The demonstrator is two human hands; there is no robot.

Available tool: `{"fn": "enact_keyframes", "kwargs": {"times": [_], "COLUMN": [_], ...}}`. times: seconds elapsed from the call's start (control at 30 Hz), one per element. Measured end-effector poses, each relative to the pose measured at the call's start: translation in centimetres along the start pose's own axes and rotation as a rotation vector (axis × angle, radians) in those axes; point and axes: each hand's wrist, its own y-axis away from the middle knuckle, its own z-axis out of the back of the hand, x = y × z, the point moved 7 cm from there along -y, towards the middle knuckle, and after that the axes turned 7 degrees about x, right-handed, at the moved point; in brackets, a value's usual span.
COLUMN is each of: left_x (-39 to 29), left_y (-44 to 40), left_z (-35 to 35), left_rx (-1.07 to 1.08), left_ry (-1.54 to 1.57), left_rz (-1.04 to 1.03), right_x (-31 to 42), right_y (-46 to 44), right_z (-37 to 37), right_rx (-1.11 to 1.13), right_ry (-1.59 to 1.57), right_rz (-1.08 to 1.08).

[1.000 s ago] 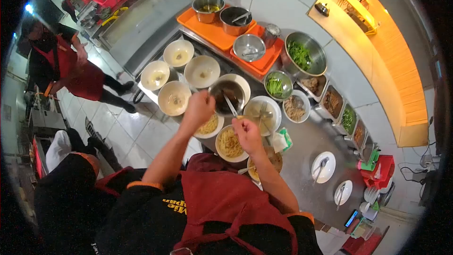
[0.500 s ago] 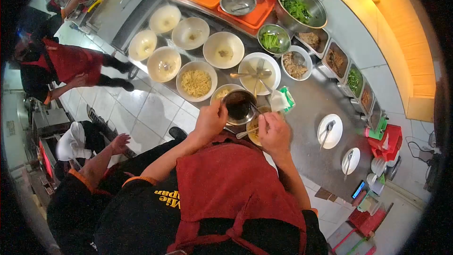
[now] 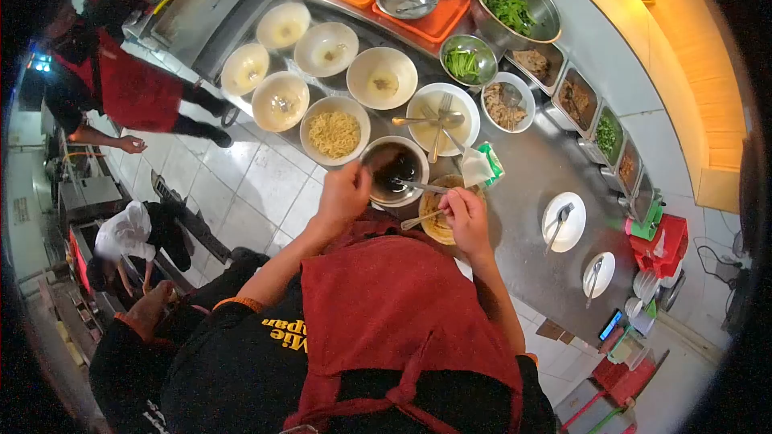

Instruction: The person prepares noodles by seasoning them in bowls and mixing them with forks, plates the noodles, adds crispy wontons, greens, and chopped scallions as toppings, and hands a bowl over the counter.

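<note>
My left hand (image 3: 344,197) is closed on the rim of a metal pot (image 3: 420,157) with dark liquid inside, held over a pale bowl on the counter. In my right hand (image 3: 466,215) is the handle of a metal spoon (image 3: 428,187), its other end down in the pot. Below that hand stands a yellowish bowl (image 3: 439,230) with another utensil leaning in it. A bowl of noodles (image 3: 334,133) is just beyond the pot. Close by, a white bowl (image 3: 470,106) holds several forks and spoons, with a green-and-white packet (image 3: 485,165) beside it.
Several pale bowls (image 3: 382,78) with a little liquid stand at the counter's left. Behind are orange trays (image 3: 442,24), a large bowl of greens (image 3: 515,12) and metal tubs of toppings (image 3: 577,100). A co-worker in a red apron (image 3: 137,84) stands left; another person's hand (image 3: 151,305) is near my left side.
The pot has shifted slightly left and turned so more of its inside shows. My left hand moved left with it. Left of me, a co-worker's hand drew back and down.
</note>
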Motion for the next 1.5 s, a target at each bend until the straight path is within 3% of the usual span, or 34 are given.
{"fn": "enact_keyframes", "kwargs": {"times": [0.1,0.17,0.2,0.27,0.6,0.7,0.77,0.83,0.9,0.97,1.0,1.07,1.2,1.3,1.37,1.4,1.47,1.5], "left_x": [3.9,6.1,6.4,6.5,5.2,3.1,2.5,1.0,0.5,0.0,0.0,0.9,5.5,9.4,9.6,9.3,11.5,12.6], "left_y": [0.4,0.7,1.0,1.3,0.8,0.2,-0.4,-0.9,-1.1,-1.4,-1.4,-1.4,-0.6,0.4,1.5,1.9,2.7,2.9], "left_z": [2.3,4.1,5.1,6.8,6.1,5.0,4.4,3.8,3.8,4.0,4.3,5.1,7.6,9.8,12.0,13.2,14.3,14.5], "left_rx": [-0.168,-0.217,-0.228,-0.275,-0.275,-0.228,-0.175,-0.151,-0.131,-0.103,-0.105,-0.077,-0.139,-0.19,-0.227,-0.259,-0.29,-0.302], "left_ry": [0.024,0.016,0.046,0.043,0.04,0.06,0.042,-0.019,0.036,0.027,0.031,0.039,0.008,0.1,0.06,0.06,0.085,0.089], "left_rz": [0.038,0.09,0.124,0.152,0.079,0.039,0.066,-0.093,-0.078,-0.124,-0.125,-0.045,0.061,0.117,0.137,0.159,0.213,0.222], "right_x": [4.6,9.3,10.1,11.7,10.9,11.7,11.2,10.9,9.5,6.3,6.0,3.1,4.6,7.4,11.2,11.7,14.1,14.4], "right_y": [0.9,2.3,2.5,3.7,3.3,2.9,1.6,0.4,-1.2,-3.2,-3.6,-5.0,-5.0,-5.3,-5.2,-5.5,-4.8,-5.0], "right_z": [-0.5,-1.7,-1.9,-3.9,-4.9,-5.1,-5.5,-5.9,-5.8,-4.6,-4.5,-4.3,-5.9,-7.8,-9.2,-9.6,-11.5,-12.1], "right_rx": [-0.032,-0.074,-0.062,-0.038,0.037,-0.013,0.001,-0.023,-0.04,0.003,0.002,0.134,0.191,0.202,0.094,0.107,0.038,0.053], "right_ry": [0.128,0.583,0.583,0.959,1.211,1.073,1.044,1.045,1.041,0.714,0.719,0.25,-0.042,0.061,0.349,0.352,0.83,0.832], "right_rz": [0.118,0.585,0.588,0.738,0.685,0.737,0.68,0.619,0.559,0.448,0.449,0.105,-0.072,0.058,0.466,0.467,0.769,0.773]}}
